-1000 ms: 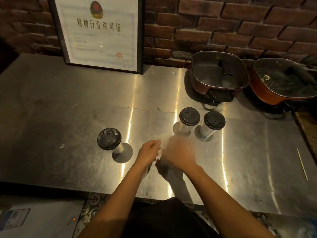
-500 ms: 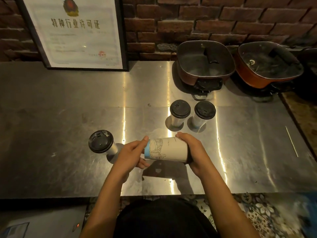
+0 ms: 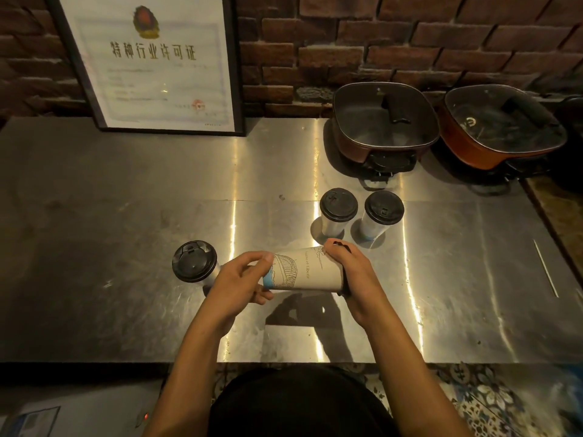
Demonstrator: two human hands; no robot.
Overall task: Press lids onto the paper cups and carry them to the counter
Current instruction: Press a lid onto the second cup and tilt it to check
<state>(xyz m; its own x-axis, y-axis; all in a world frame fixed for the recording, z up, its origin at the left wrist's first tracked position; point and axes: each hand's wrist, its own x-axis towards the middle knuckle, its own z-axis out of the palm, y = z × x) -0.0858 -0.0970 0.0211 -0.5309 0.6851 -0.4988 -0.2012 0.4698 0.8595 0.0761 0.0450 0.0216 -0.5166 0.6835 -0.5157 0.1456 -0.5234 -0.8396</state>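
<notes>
Paper cup, capped in black, stands upright left of centre on the steel counter, in front of a framed certificate that leans on the brick wall. Just beside it, the left hand curls its fingers round the blue-banded base of a second cup, held on its side above the counter. The right hand wraps the rim end; a dark edge shows under the palm, the rest hidden. Behind that hand a third cup and a fourth cup, both lidded, stand just beside each other. Farther back sit two glass-lidded pots. A thin stick lies near the counter's right edge.
</notes>
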